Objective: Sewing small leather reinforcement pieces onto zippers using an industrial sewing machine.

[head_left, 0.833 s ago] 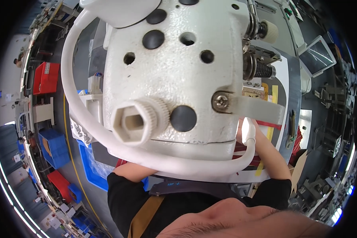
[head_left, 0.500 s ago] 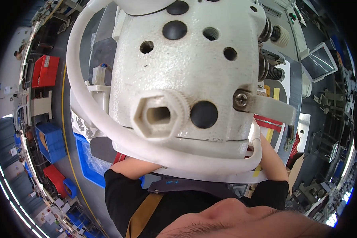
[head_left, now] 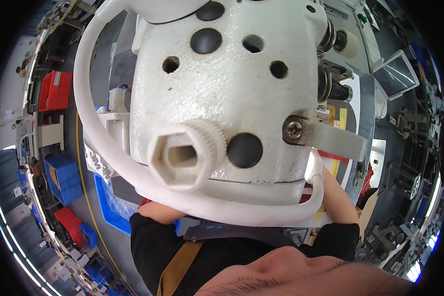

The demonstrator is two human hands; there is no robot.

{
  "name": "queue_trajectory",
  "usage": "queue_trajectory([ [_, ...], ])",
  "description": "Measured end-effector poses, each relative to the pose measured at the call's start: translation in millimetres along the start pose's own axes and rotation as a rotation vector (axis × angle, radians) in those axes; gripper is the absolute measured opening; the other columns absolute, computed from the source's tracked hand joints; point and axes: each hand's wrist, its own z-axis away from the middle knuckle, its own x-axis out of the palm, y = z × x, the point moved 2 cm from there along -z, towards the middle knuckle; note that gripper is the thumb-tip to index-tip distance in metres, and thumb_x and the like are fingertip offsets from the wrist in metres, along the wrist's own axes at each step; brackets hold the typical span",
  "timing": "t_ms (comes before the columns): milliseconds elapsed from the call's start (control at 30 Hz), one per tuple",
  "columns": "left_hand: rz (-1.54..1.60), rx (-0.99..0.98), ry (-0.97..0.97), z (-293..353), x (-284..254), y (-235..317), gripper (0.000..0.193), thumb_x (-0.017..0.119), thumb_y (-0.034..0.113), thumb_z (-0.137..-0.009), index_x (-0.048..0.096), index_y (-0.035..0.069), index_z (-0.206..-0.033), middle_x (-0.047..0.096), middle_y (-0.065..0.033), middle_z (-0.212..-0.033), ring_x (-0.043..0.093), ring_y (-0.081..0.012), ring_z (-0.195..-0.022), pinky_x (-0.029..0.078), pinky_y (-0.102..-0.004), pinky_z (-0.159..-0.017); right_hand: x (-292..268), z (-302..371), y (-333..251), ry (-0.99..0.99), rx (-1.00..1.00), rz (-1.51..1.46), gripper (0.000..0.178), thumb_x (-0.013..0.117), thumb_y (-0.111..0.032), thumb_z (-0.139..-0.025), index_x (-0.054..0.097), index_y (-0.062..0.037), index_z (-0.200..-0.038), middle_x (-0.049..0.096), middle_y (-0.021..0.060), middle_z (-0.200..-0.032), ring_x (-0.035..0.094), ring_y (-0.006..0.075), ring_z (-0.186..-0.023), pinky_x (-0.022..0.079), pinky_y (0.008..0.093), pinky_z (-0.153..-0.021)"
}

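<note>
Flat red strip (head_left: 334,156) shows at right, just beyond bare right forearm (head_left: 338,196), long axis roughly left-to-right; bare left forearm (head_left: 161,212) farther. Both hands hidden by white metal machine head (head_left: 207,98); cannot tell grip.

A bulky white machine head (head_left: 222,98) is filling the middle and blocking the straight way down to the tabletop (head_left: 366,106), hiding both hands. A thick white tube (head_left: 91,118) is looping around its left side and across its near edge; the left forearm (head_left: 160,212) is passing beneath. On the right, a pale flat bar (head_left: 338,140) and a spring (head_left: 339,92) are jutting out. Beyond their tips, a grey strip of tabletop is offering passage, while the right forearm (head_left: 339,197) is taking up the nearer approach.
</note>
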Motion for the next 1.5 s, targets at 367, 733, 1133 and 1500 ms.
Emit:
queue_trajectory([
  [367,-0.042,0.076,0.031,-11,-5,-4,0.055,0.055,0.036,-0.093,0.042,0.008,-0.137,0.044,-0.0125,-0.137,0.044,-0.0259,-0.126,0.035,-0.0405,-0.105,0,0,-1,0.09,-0.013,-0.032,0.032,0.061,-0.01,-0.075,0.064,-0.0028,-0.106,0.064,0.0098,-0.115,0.059,0.0253,-0.114,0.048,0.0401,-0.097],
  [733,-0.078,0.164,0.056,-28,-10,-7,0.052,0.057,0.037,-0.091,0.045,0.008,-0.134,0.047,-0.013,-0.132,0.046,-0.0265,-0.121,0.038,-0.0402,-0.102,-9,-1,-3,0.116,-0.021,-0.011,0.039,0.062,-0.011,-0.074,0.062,-0.0023,-0.112,0.061,0.0094,-0.12,0.056,0.025,-0.117,0.046,0.0397,-0.1],
  [1133,-0.126,0.227,0.104,-41,-23,-10,0.05,0.058,0.037,-0.09,0.049,0.008,-0.129,0.05,-0.0136,-0.127,0.049,-0.0271,-0.116,0.04,-0.0399,-0.098,0,2,0,0.102,-0.025,0.004,0.039,0.063,-0.013,-0.074,0.062,-0.0029,-0.112,0.061,0.0088,-0.12,0.057,0.0242,-0.116,0.046,0.0387,-0.1],
  [1500,-0.168,0.238,0.155,-37,-31,-9,0.048,0.06,0.037,-0.089,0.051,0.008,-0.126,0.053,-0.0141,-0.122,0.052,-0.0276,-0.112,0.042,-0.0396,-0.095,4,4,-3,0.142,-0.037,-0.019,0.039,0.062,-0.01,-0.074,0.062,-0.0021,-0.112,0.062,0.0096,-0.118,0.058,0.0248,-0.115,0.046,0.0391,-0.1],
])
